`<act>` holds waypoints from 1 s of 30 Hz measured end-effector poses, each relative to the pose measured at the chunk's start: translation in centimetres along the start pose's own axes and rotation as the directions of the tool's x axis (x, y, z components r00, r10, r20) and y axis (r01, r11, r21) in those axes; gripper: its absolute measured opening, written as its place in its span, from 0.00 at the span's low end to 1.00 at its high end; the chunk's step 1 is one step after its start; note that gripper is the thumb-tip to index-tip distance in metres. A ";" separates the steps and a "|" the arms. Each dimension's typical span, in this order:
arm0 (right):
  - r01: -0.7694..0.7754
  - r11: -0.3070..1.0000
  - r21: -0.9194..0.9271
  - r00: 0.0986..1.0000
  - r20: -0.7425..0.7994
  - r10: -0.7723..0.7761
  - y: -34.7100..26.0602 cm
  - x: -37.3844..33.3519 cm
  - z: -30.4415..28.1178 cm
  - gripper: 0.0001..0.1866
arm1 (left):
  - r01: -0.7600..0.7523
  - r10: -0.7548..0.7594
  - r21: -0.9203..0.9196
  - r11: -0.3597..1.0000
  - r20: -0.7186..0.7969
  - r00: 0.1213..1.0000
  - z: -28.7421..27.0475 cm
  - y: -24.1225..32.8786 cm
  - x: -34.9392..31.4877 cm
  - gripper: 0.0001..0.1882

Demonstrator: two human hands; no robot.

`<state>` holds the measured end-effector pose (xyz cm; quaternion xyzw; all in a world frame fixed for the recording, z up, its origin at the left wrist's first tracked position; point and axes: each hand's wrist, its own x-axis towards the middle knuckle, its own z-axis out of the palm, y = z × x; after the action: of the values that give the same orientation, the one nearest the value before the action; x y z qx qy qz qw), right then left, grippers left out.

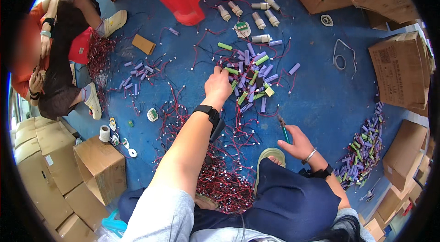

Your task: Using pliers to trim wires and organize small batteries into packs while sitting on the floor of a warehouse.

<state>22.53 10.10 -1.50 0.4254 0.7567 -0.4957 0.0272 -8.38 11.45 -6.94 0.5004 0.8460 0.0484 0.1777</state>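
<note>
On the blue floor [321,109], I record the left hand [217,87], fingers drawn narrow at a green cell [232,71] on the central pile [268,69], grip unconfirmed, while the right hand [299,144] holds green-handled pliers [285,133]. Outward, much appears left: heaped red leads [224,191] and a second cell heap [364,152] at right, though I cannot tell which cells are finished. The right-hand carton [398,70] bears print too small for me to read.
</note>
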 end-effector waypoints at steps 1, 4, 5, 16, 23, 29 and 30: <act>-0.020 1.000 0.024 1.000 0.006 0.019 -0.3 0.3 -0.1 0.28 | -0.029 0.028 0.062 0.998 0.021 0.999 0.0 -0.2 0.2 0.16; 0.031 0.998 0.052 0.999 -0.012 -0.030 -0.8 1.6 0.2 0.28 | -0.017 0.019 -0.046 0.999 0.044 0.999 -0.8 -1.8 -1.2 0.14; 0.088 0.995 0.054 0.995 -0.042 -0.086 -0.9 1.8 0.3 0.29 | 0.101 -0.102 -0.215 0.971 0.007 0.995 -0.9 -2.1 -1.6 0.13; 0.308 0.928 0.212 0.941 0.077 -0.330 -9.9 4.3 -0.2 0.17 | 0.326 -0.113 -0.726 -0.606 0.483 0.868 -9.0 -2.6 -9.1 0.09; 0.408 0.890 0.204 0.905 0.039 -0.424 -13.6 6.0 1.9 0.16 | 0.285 -0.022 -0.597 -0.750 0.452 0.892 -9.7 -1.5 -12.1 0.09; 0.561 0.825 -0.069 0.812 -0.149 -0.565 -15.5 6.1 3.6 0.17 | 0.231 -0.041 -0.627 -0.744 0.388 0.921 -10.1 -3.2 -13.9 0.12; 0.566 0.822 -0.070 0.809 -0.147 -0.569 -15.8 6.1 3.7 0.17 | 0.231 -0.052 -0.647 -0.727 0.387 0.921 -10.2 -3.4 -14.0 0.12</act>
<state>6.71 8.71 5.29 0.2185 0.8543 -0.4364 -0.1787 -8.66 -1.34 5.23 -0.1391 0.3539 0.7278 0.5708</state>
